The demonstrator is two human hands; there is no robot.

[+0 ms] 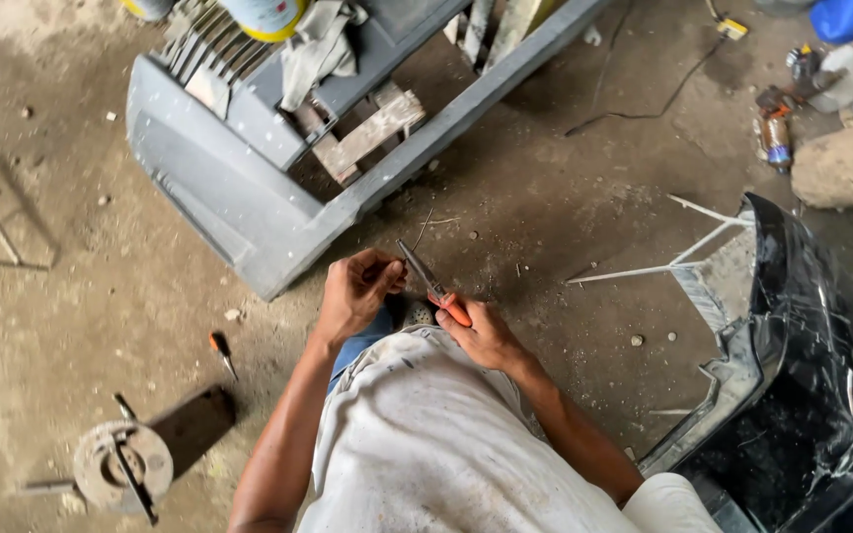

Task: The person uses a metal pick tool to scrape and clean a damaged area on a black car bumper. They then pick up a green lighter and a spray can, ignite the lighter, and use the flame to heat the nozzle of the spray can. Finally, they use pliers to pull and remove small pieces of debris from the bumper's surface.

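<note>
Grey bumper [219,178], black bumper [821,336], screwdriver [221,351], maybe grinder disc [122,464].

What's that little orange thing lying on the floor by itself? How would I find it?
Start at the big grey plastic car bumper on the dirt floor. Go down past its lower corner, left of the person's left hand. The small orange-handled screwdriver lies there alone, unlike the orange-handled pliers, which the right hand holds.

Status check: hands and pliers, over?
Right hand grips orange-handled pliers. Left hand pinches something small at the jaws; can't tell what. Grey bumper just ahead, black bumper at right.
</note>
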